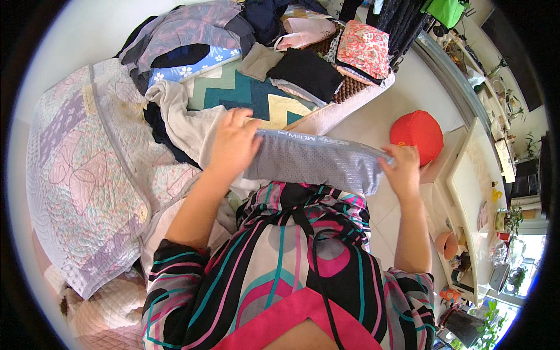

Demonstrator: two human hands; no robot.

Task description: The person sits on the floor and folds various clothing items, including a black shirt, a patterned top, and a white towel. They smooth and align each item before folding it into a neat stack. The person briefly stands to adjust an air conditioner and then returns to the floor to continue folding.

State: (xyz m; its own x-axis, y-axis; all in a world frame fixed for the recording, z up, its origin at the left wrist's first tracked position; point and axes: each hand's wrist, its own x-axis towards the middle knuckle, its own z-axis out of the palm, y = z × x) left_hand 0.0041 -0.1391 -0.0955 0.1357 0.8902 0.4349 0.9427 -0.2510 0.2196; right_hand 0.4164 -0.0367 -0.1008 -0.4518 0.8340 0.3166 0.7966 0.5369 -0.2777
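A pair of grey boxer briefs (313, 159) is stretched sideways above my lap, its lettered waistband facing up. My left hand (235, 142) grips one end of the waistband, and my right hand (402, 168) pinches the other. Behind my left hand lies a crumpled off-white garment (186, 111). Farther off, a black folded garment (305, 73) rests on top of lighter cloth, next to a small beige folded piece (260, 61). The fingertips of my left hand are slightly blurred.
A zigzag-patterned cloth (236, 89) and a floral quilt (105, 175) cover the bed. Folded coral-patterned fabric (364, 49) sits at the bed's far corner. A red round stool or pouf (416, 136) stands on the floor at right, near a cream cabinet (470, 201).
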